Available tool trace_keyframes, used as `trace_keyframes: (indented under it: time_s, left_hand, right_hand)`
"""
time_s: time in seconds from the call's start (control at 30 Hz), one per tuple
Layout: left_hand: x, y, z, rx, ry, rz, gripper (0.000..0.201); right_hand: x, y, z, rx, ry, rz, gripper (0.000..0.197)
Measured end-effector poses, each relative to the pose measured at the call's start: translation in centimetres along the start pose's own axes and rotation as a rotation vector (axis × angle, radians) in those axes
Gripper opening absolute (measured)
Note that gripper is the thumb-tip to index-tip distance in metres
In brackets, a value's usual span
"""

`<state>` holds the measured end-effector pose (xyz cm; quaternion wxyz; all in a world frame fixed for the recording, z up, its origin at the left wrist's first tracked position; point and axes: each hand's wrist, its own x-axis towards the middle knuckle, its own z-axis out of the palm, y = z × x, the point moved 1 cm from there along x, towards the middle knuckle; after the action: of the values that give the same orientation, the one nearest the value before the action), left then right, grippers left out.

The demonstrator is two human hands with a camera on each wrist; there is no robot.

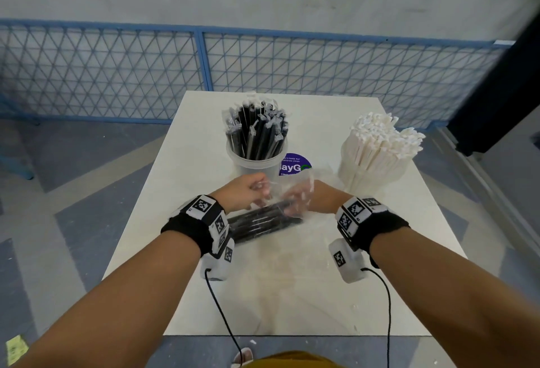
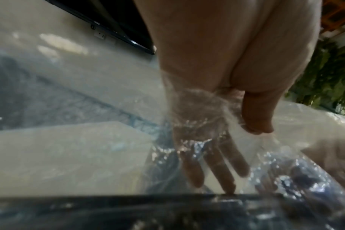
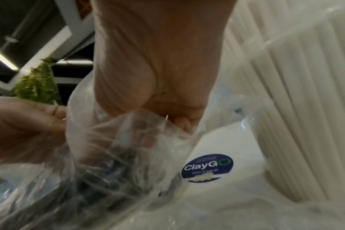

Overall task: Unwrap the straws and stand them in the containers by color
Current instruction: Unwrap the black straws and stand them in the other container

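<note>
A clear plastic bag (image 1: 287,192) holding a bundle of black straws (image 1: 263,223) lies on the white table (image 1: 292,294) between my hands. My left hand (image 1: 257,192) pinches the bag's open end; in the left wrist view its fingers (image 2: 223,168) show through the plastic (image 2: 197,118) and the thumb lies on the outside. My right hand (image 1: 298,201) grips the same opening, its fingers (image 3: 179,124) curled into the crumpled film (image 3: 118,140). Behind them stand a clear tub of wrapped black straws (image 1: 254,139) and a container of white straws (image 1: 377,151).
A round purple sticker (image 1: 293,164) is on the tabletop between the two containers. A blue mesh fence (image 1: 204,69) runs behind the table's far edge. Wrist-camera cables hang off the near edge. Bare tabletop lies in front of the bag.
</note>
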<state>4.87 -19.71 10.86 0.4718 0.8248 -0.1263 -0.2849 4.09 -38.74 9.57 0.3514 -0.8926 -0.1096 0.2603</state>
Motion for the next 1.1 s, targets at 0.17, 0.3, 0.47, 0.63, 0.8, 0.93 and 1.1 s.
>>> trace_keyframes:
  time_s: [0.17,0.3,0.47,0.63,0.8,0.93,1.1]
  left_hand:
    - [-0.1,0.8,0.1,-0.162,0.101,0.091,0.016]
    - [-0.3,1.8,0.5,-0.153,0.159,0.166,0.021]
    - [-0.4,2.0,0.2,-0.208,0.198,0.175,0.024]
    - [-0.4,2.3,-0.1,-0.156,0.213,0.199,0.023]
    - [-0.5,2.1,-0.2,-0.233,0.152,0.117,0.022]
    - [-0.7,2.5,-0.4,-0.094,0.029,0.055,0.029]
    - [-0.2,2.0,0.1,0.000,-0.024,0.071,0.097]
  right_hand:
    - [-0.8,-1.6,-0.8,-0.179,0.008,-0.004,0.044]
    - [-1.3,-2.1,-0.8,-0.199,-0.033,-0.020,0.057]
    - [-1.8,-3.1,-1.3,-0.065,0.016,-0.110,0.042]
    - [-2.0,-3.3,-0.8,0.175,-0.015,-0.162,0.038]
    - [-2.2,-3.1,-2.3,0.112,0.085,-0.190,0.032]
    - [-2.8,-3.6,-2.8,0.197,0.168,-0.201,0.023]
    - [-3.1,-4.4,-3.6,0.212,0.334,-0.256,0.020]
